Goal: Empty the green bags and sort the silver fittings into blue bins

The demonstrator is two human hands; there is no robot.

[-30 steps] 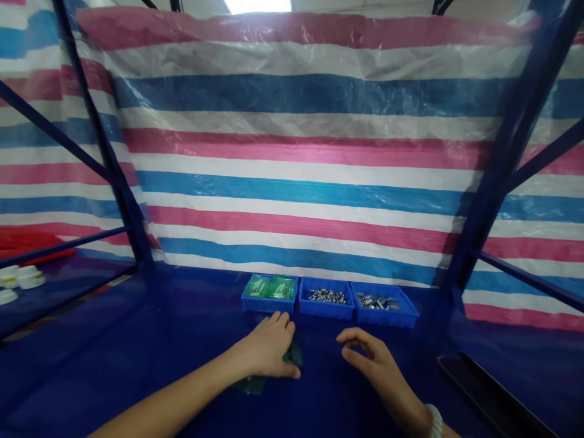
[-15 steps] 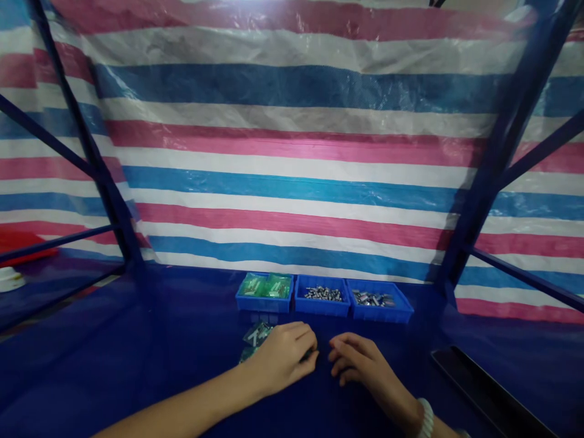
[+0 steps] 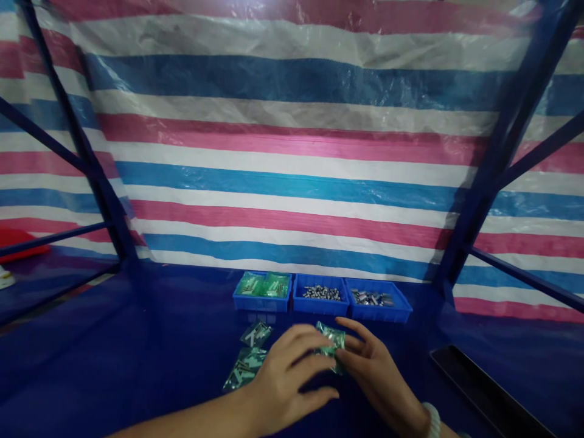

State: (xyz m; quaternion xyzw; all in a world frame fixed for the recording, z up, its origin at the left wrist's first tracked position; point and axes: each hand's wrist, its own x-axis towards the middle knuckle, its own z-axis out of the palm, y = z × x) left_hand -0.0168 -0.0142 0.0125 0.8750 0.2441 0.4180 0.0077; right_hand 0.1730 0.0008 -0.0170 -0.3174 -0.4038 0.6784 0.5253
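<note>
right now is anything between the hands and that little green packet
No. Both hands already hold the green packet: the left hand and the right hand grip it between their fingers, above the blue table. Two more packets lie to the left, out of the way.

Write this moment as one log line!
left hand: holds packet | right hand: holds packet | two packets on table | bins behind

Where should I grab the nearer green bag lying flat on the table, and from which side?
Pinch the nearer green bag at its near left corner, coming from the left, probably with the left hand. It lies flat and thin, so an edge lifts easiest, and that side is away from the other bag beyond it.
</note>
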